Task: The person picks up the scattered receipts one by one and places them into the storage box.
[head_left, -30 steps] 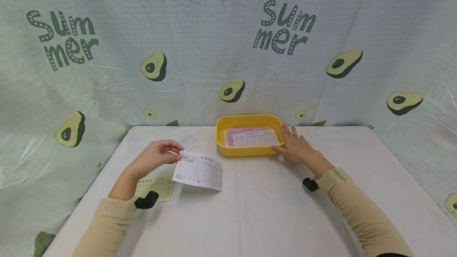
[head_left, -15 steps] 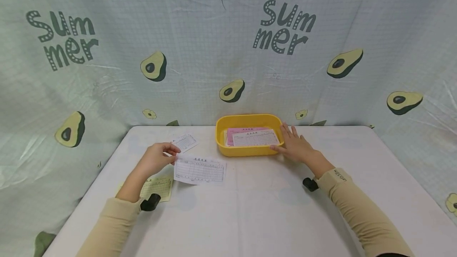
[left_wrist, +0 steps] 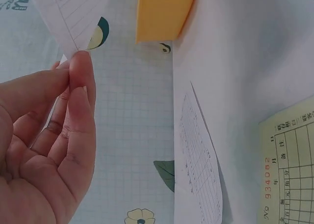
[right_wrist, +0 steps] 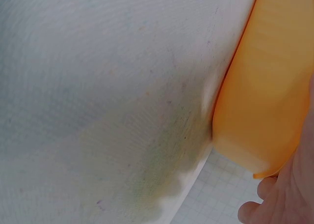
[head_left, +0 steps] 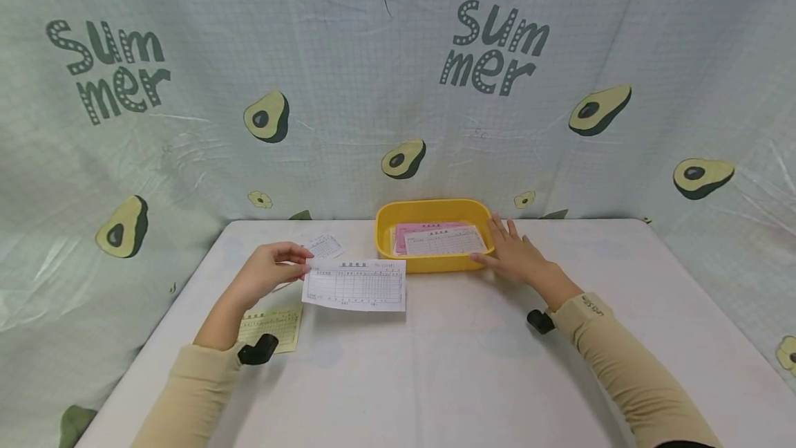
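My left hand (head_left: 267,275) pinches the left edge of a white printed receipt slip (head_left: 354,287), which hangs over the table with its form facing me. In the left wrist view, thumb and fingertips meet on the corner of the slip (left_wrist: 71,17). My right hand (head_left: 516,254) rests with spread, fairly straight fingers against the right end of a yellow plastic tray (head_left: 398,265). In that tray lie a pink slip (head_left: 407,230) and, on top, a white slip (head_left: 444,242). The right wrist view shows the fingers at the rim of the tray (right_wrist: 265,86).
Behind the left hand lies another white slip (head_left: 326,246) on the white table (head_left: 485,365). A yellow slip (head_left: 280,329) is partly covered by the left forearm. A light curtain (head_left: 336,88) printed with avocados hangs along the table's back edge.
The white slip in my left hand first dipped toward the table, then rose and turned level, its right end now overlapping the tray's front corner. The right hand has stayed put on the tray.
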`<state>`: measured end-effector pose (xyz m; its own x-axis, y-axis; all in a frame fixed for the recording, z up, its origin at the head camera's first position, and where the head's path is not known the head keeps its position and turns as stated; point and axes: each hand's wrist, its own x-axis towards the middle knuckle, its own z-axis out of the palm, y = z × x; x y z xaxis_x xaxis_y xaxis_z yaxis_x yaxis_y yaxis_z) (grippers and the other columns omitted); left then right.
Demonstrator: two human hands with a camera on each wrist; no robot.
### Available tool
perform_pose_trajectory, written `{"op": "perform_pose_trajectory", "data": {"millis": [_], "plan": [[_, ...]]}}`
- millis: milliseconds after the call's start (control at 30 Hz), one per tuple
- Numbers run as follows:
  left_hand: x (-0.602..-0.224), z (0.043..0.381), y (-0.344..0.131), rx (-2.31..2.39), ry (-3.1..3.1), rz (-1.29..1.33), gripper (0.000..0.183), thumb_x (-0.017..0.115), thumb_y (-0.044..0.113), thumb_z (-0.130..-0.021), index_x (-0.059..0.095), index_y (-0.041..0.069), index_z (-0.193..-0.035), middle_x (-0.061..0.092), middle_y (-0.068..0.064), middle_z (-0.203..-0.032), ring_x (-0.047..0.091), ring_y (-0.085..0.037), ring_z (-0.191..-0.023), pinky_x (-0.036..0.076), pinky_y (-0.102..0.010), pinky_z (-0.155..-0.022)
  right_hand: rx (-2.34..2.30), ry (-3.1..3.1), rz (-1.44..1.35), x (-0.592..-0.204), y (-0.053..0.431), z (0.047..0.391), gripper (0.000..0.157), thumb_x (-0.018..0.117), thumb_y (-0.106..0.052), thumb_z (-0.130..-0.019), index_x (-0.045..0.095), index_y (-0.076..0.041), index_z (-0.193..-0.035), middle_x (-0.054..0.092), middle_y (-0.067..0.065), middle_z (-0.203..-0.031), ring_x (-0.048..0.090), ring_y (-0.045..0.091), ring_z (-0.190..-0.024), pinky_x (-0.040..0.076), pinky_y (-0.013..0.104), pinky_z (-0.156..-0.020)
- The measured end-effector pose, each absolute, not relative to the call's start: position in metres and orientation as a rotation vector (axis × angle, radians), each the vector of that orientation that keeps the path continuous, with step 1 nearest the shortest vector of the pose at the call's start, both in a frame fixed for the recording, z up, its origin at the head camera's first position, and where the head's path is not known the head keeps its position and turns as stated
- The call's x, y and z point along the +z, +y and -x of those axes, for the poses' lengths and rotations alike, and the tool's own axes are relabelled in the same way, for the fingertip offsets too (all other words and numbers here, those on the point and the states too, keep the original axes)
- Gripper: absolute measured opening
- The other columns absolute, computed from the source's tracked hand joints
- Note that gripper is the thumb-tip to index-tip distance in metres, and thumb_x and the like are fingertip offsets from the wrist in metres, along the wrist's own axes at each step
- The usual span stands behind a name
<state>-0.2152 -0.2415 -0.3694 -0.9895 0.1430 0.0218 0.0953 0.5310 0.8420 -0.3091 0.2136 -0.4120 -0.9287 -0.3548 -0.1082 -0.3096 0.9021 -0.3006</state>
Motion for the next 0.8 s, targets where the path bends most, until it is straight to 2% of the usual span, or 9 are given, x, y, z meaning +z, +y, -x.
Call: {"op": "perform_pose_trajectory", "data": {"millis": [167,433,567,800], "plan": [[-0.367,0.217,-0.24,1.518,2.688,-0.171,0.025,0.068,0.002,-0.097,0.067,-0.009,-0.12,0.068,-0.02,-0.115,0.067,-0.018,-0.094,0.059,-0.03,-0.083,-0.431,2.897,0.515,-0.411,0.214,0.31,0.107,0.046,-0.068,-0.1,-0.001,0.006,-0.161,-0.007,0.024,-0.169,-0.006,0.048,-0.153,0.008,0.069,-0.118],[-0.362,0.225,-0.226,1.634,2.637,-0.18,0.03,0.068,0.004,-0.098,0.064,-0.01,-0.124,0.067,-0.021,-0.118,0.066,-0.015,-0.094,0.057,-0.023,-0.083,-0.418,2.904,0.53,-0.411,0.214,0.311,0.107,0.045,-0.069,-0.1,-0.001,0.007,-0.161,-0.006,0.024,-0.168,-0.004,0.048,-0.153,0.01,0.069,-0.118],[-0.361,0.232,-0.218,1.711,2.603,-0.161,0.032,0.069,0.003,-0.097,0.064,-0.011,-0.126,0.068,-0.018,-0.114,0.066,-0.013,-0.091,0.057,-0.022,-0.082,-0.406,2.902,0.522,-0.41,0.213,0.311,0.106,0.046,-0.067,-0.1,-0.002,0.006,-0.161,-0.007,0.024,-0.169,-0.005,0.048,-0.153,0.01,0.068,-0.118],[-0.367,0.251,-0.202,1.824,2.545,-0.059,0.033,0.067,0.001,-0.098,0.061,-0.011,-0.129,0.066,-0.013,-0.107,0.066,-0.014,-0.089,0.058,-0.026,-0.085,-0.42,2.906,0.501,-0.411,0.214,0.311,0.106,0.048,-0.066,-0.1,-0.001,0.006,-0.161,-0.006,0.023,-0.169,-0.005,0.048,-0.153,0.009,0.069,-0.118]]}}
